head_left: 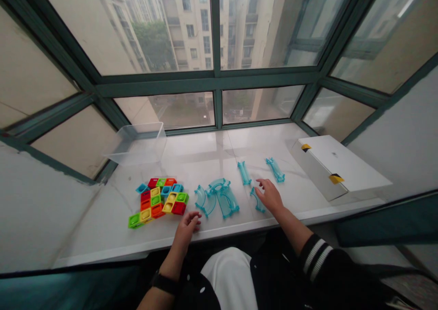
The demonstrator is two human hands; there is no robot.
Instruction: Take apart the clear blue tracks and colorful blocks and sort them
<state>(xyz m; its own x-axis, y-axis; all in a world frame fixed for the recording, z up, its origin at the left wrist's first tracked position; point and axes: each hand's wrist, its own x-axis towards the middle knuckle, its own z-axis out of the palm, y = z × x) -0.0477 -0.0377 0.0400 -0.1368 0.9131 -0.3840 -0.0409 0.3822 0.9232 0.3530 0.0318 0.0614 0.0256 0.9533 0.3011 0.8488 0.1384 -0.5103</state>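
Observation:
My right hand (pixel 269 196) is over the sill with fingers stretched out and apart. Its thumb side is right by a curved translucent blue track piece (pixel 258 201); whether they touch I cannot tell. Just beyond that hand lie two straight blue track pieces, one nearer the middle (pixel 244 173) and one farther right (pixel 275 170). My left hand (pixel 187 228) rests near the front edge, fingers loosely bent and apart, holding nothing visible. Close to it is a cluster of blue track pieces (pixel 227 200), some curved. Left of that hand, colourful blocks (pixel 155 200) with hollowed tops sit grouped together.
A clear plastic bin (pixel 137 143) stands at the back left against the window. On the right is a white box (pixel 342 164) with yellow-and-black tabs. The white marble-look sill (pixel 102 228) ends at a front edge near my lap; green window frames (pixel 205 83) bound the back.

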